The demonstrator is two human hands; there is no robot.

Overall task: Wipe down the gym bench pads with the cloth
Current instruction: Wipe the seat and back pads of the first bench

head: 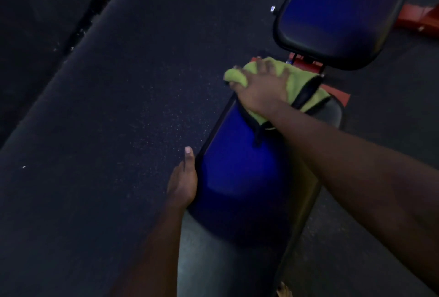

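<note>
A blue seat pad [240, 173] with black edging runs up the middle of the view. A yellow-green cloth [297, 80] lies spread over its far end. My right hand [259, 87] presses flat on the cloth, fingers splayed. My left hand [183, 180] grips the pad's left edge, thumb pointing up along the side. Beyond a gap sits the blue back pad [342, 11], tilted away at the upper right.
An orange-red bench frame [306, 63] shows in the gap between the pads, and another red base [418, 17] lies at the right edge. Dark speckled rubber flooring [118, 106] surrounds the bench. A seam in the floor mats [90, 14] runs along the upper left.
</note>
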